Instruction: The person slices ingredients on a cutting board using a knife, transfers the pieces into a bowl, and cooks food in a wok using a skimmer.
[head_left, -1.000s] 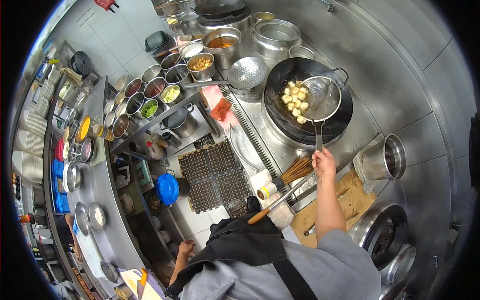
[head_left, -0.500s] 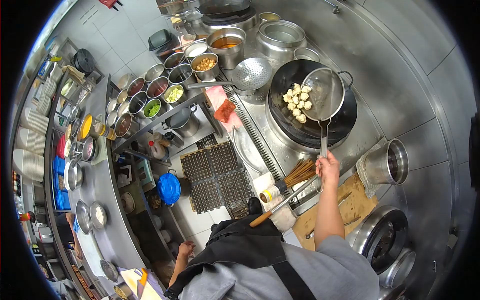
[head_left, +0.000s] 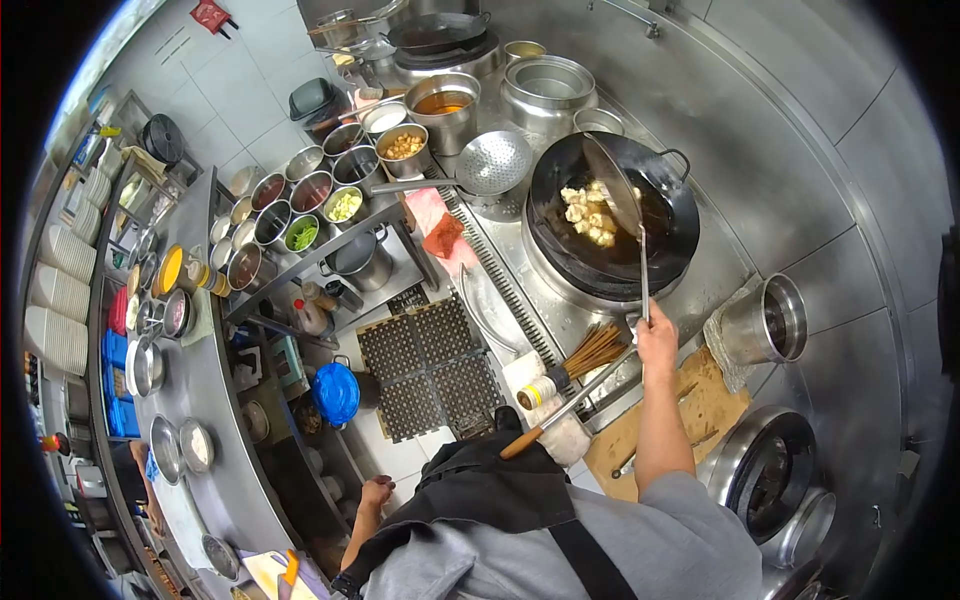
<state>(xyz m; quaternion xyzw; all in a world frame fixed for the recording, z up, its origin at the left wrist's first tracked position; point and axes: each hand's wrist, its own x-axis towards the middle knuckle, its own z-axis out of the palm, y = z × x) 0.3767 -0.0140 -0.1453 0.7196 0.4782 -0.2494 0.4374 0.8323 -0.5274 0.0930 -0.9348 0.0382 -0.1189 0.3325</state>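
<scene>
My right hand [head_left: 657, 338] is closed around the long metal handle of a mesh strainer [head_left: 610, 185]. The strainer is turned on its side above a black wok [head_left: 683, 230]. Beside its mesh, pale chunky food pieces [head_left: 590, 213] sit in dark, shiny liquid in the wok. My left hand [head_left: 377, 491] hangs low by my side, away from the stove, with loosely bent fingers and nothing visible in it. Just left of my right hand, a wooden-handled tool [head_left: 525, 442] lies across the stove's front edge.
A perforated ladle [head_left: 494, 163] rests over a pot left of the wok. Several ingredient pots [head_left: 403, 150] stand further left. A bamboo brush [head_left: 590, 355] lies near the stove edge, and a steel pot [head_left: 783, 318] is at right. A person's arm [head_left: 150, 490] shows beyond the counter.
My right hand has tipped the strainer from nearly flat to edge-on. The pale pieces now lie in the wok's liquid, which shows more. My left hand has barely moved.
</scene>
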